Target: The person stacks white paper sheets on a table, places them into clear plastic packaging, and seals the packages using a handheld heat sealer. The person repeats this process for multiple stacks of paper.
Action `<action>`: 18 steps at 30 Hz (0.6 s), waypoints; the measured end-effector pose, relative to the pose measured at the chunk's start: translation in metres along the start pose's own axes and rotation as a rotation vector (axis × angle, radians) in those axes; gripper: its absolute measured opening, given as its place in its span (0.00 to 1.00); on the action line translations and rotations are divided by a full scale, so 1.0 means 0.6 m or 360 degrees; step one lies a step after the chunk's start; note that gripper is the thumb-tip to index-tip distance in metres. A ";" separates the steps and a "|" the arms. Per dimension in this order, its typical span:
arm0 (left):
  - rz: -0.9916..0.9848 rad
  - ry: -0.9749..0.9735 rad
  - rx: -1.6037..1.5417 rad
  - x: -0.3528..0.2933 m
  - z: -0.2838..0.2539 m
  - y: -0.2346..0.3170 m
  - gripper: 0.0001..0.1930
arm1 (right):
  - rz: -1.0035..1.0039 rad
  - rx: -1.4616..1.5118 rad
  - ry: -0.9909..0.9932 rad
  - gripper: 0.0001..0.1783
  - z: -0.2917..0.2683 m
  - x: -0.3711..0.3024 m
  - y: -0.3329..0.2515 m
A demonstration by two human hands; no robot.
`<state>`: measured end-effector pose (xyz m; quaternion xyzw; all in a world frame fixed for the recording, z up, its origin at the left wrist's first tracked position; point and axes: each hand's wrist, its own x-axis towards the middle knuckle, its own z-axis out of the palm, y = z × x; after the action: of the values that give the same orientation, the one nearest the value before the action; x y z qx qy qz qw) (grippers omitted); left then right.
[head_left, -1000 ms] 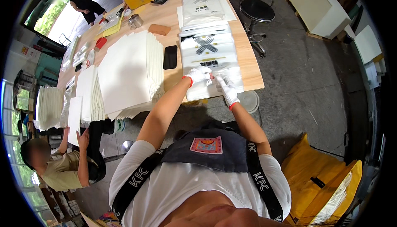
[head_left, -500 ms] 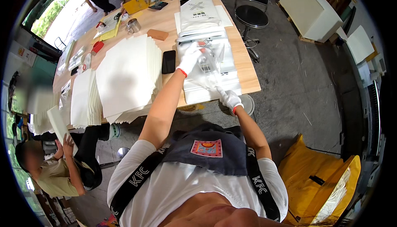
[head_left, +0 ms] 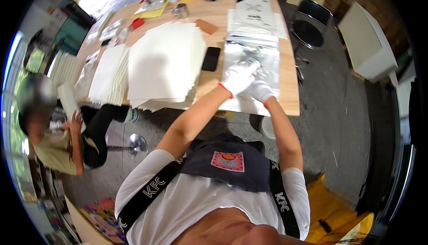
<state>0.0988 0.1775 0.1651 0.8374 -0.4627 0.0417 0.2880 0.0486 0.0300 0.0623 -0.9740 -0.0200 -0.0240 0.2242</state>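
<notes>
At the near right corner of the table [head_left: 292, 100], our left hand [head_left: 238, 77] and right hand [head_left: 261, 89], both gloved, are close together on the stack of plastic bags [head_left: 244, 106]. Half a second ago they were apart, with clear film drawn up between them; now the film seems to be down on the top bag [head_left: 270, 60], so we judge the handling has shifted from raised plastic to the stack's surface. Our left fingers point toward the table's far edge; we cannot tell whether either hand pinches anything. Just left of the stack lies a phone [head_left: 211, 59], the closest thing that could hinder our left hand. Beyond it, white sheets [head_left: 162, 62] spread to the near edge. A brown block [head_left: 206, 26] and more bags [head_left: 254, 19] lie farther back.
</notes>
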 end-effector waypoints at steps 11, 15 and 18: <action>-0.0329 0.0597 -0.0093 -0.299 -0.082 0.008 0.18 | 0.0192 0.1734 -0.0612 0.23 -0.107 -0.050 -0.288; -0.0675 0.0752 -0.0340 -0.409 -0.086 -0.055 0.09 | 0.0229 0.1473 -0.0631 0.29 -0.029 0.009 -0.350; -0.0753 0.0804 -0.0356 -0.454 -0.108 -0.056 0.08 | 0.0467 0.1681 -0.0863 0.31 -0.026 0.021 -0.389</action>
<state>-0.0163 0.4294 0.1126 0.8479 -0.1722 0.1285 0.4847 0.0491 0.2334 0.1786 -0.6953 0.0490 0.2690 0.6647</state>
